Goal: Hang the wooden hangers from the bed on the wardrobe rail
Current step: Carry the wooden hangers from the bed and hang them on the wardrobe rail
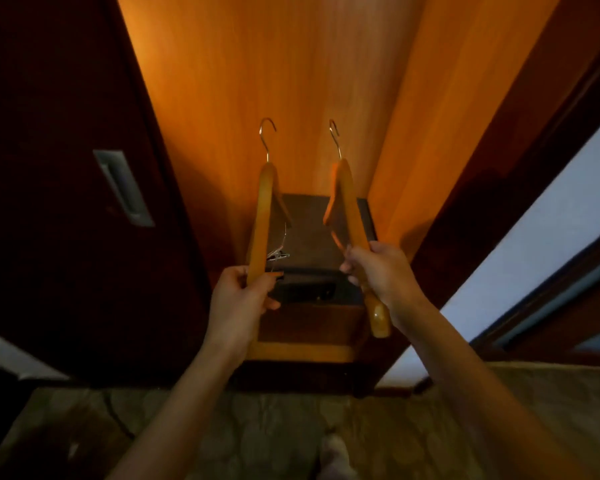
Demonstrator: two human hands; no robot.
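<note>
I hold two wooden hangers up in front of the open wardrobe. My left hand (238,299) grips the lower arm of the left hanger (262,216), whose metal hook points up; small metal clips dangle from it. My right hand (383,271) grips one arm of the right hanger (347,206), its hook also up and its rounded end sticking out below my wrist. Both hooks are in free air against the orange wood back panel (291,81). No wardrobe rail is in view.
A dark box-like unit (312,230) with a recessed front sits at the bottom of the wardrobe. The dark sliding door (66,202) with a metal recessed handle (123,187) stands to the left. A dark door frame and white wall are on the right; patterned carpet (257,427) lies below.
</note>
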